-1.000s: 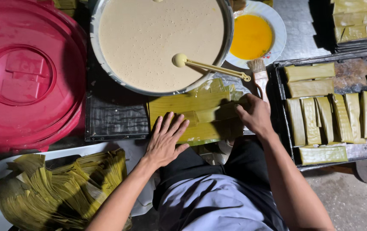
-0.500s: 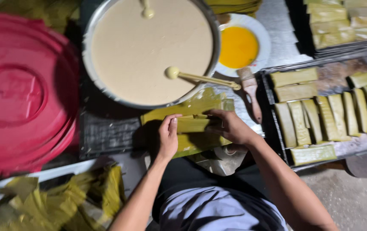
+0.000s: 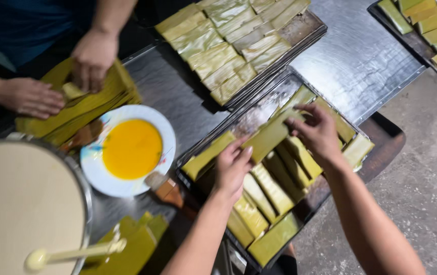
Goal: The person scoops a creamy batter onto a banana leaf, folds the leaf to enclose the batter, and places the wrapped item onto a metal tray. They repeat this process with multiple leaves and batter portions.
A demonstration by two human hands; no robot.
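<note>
I have both hands, left hand (image 3: 232,170) and right hand (image 3: 316,133), pinched on one leaf parcel (image 3: 269,136) above the tray (image 3: 259,109); it is mostly filled, its near-left corner bare.

Glossy green leaf parcel (image 3: 268,136) between both hands, above a dull, scuffed metal tray (image 3: 259,109); brushed steel table (image 3: 356,56) beyond.
</note>
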